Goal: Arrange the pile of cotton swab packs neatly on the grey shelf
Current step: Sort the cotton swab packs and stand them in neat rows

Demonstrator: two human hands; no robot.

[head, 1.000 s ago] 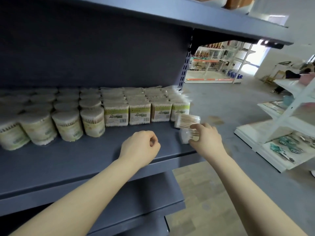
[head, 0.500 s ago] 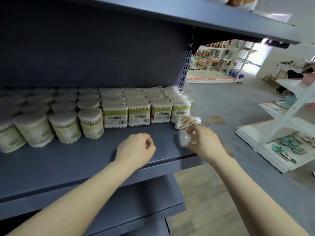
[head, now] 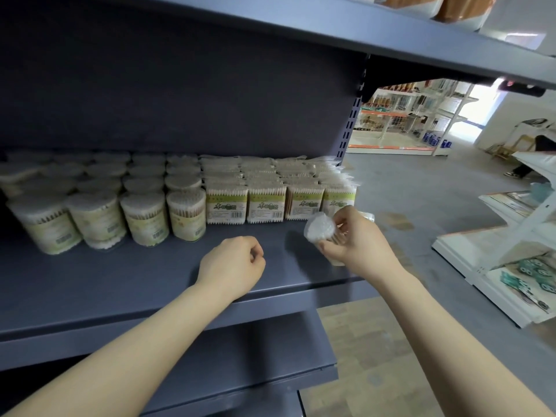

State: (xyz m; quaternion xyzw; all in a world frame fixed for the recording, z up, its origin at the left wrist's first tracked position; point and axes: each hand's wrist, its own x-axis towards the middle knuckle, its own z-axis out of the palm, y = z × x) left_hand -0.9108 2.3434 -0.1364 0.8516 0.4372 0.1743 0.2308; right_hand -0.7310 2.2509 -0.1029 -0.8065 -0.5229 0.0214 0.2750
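Right hand [head: 358, 239] gripped a clear round cotton swab pack [head: 320, 227] just above the grey metal shelf [head: 120, 281]; left hand [head: 231, 263] beside it was a loose, empty fist.

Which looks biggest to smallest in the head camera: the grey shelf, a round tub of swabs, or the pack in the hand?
1. grey shelf, by far.
2. front round tub.
3. held pack in the right hand, though fingers partly hide it, and it sits nearer the camera, so that gap is unsure.

Shop: stocked display shelving [head: 400, 124]
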